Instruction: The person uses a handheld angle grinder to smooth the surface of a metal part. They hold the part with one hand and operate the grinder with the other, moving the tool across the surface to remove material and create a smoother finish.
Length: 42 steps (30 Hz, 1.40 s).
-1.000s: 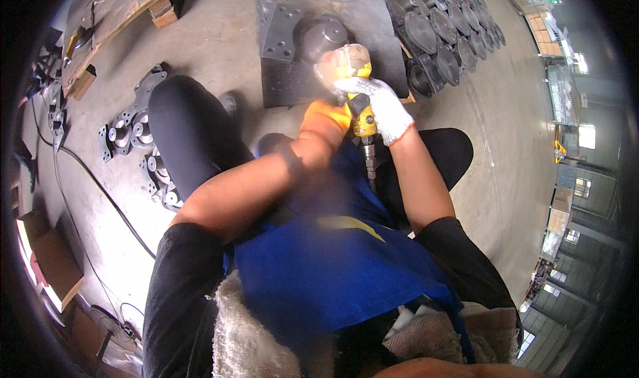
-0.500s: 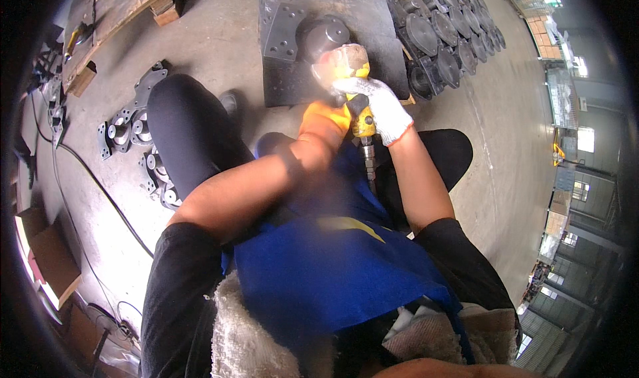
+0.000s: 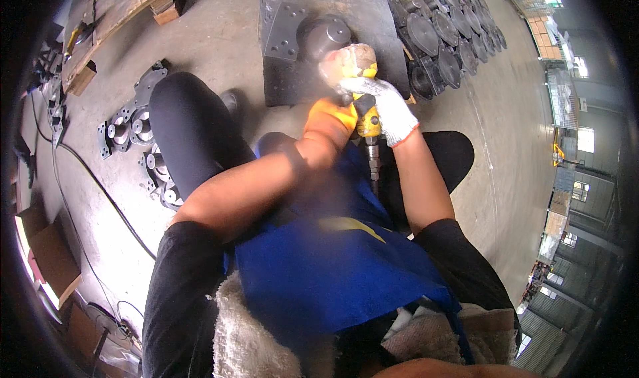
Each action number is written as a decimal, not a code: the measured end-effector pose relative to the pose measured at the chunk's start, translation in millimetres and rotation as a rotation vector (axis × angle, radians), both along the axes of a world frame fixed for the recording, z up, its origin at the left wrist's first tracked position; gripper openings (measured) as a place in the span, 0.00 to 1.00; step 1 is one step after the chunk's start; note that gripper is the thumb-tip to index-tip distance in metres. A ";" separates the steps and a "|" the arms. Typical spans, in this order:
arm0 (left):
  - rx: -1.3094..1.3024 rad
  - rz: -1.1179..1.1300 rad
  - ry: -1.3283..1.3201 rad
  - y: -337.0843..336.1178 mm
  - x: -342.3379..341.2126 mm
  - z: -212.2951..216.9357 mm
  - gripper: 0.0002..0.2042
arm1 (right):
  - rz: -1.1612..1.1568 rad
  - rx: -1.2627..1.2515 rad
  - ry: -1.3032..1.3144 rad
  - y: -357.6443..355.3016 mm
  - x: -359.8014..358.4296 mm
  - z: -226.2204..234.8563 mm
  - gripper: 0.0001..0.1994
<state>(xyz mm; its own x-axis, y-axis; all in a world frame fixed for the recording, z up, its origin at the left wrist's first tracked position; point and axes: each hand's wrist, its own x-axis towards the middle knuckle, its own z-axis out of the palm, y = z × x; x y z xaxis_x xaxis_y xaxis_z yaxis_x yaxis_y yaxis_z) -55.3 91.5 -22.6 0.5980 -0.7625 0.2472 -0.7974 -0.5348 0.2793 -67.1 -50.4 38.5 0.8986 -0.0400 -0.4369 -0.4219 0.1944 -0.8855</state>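
My left hand, in an orange and white glove, and my right hand, in a white glove, both grip a yellow air-powered grinder with a hose fitting hanging below it. Its worn round abrasive head meets a dark grey metal casting with a domed middle. That casting rests on a dark flat plate on the concrete floor in front of my knees. Fine dust blurs the air around my left forearm.
A row of similar dark round castings stands at the upper right. More flanged castings lie on the floor at the left, beside a black cable. A wooden pallet sits at the upper left, cardboard boxes at the lower left.
Both hands stay clamped on the grinder at the casting; the tool head has barely shifted, and the haze of dust near my left arm persists.
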 end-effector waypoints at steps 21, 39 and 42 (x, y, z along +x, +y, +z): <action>-0.399 0.023 -0.078 -18.2 2.3 23.9 0.09 | -0.125 -0.037 -0.063 -2.6 -1.1 44.4 0.12; -0.306 0.093 -0.169 -13.8 10.3 24.1 0.09 | -0.011 0.032 -0.103 -3.3 25.4 51.8 0.13; -0.391 0.203 -0.025 -23.5 10.2 27.7 0.09 | 0.032 -0.024 -0.057 -5.7 20.8 53.5 0.13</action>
<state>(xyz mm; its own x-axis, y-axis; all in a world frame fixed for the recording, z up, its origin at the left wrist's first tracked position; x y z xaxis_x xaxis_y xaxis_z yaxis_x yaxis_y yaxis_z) -45.1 68.0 5.1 0.7159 -0.4762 0.5106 -0.6964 -0.5390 0.4738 -46.3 -56.2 92.0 0.9229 -0.0209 -0.3845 -0.3765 0.1601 -0.9125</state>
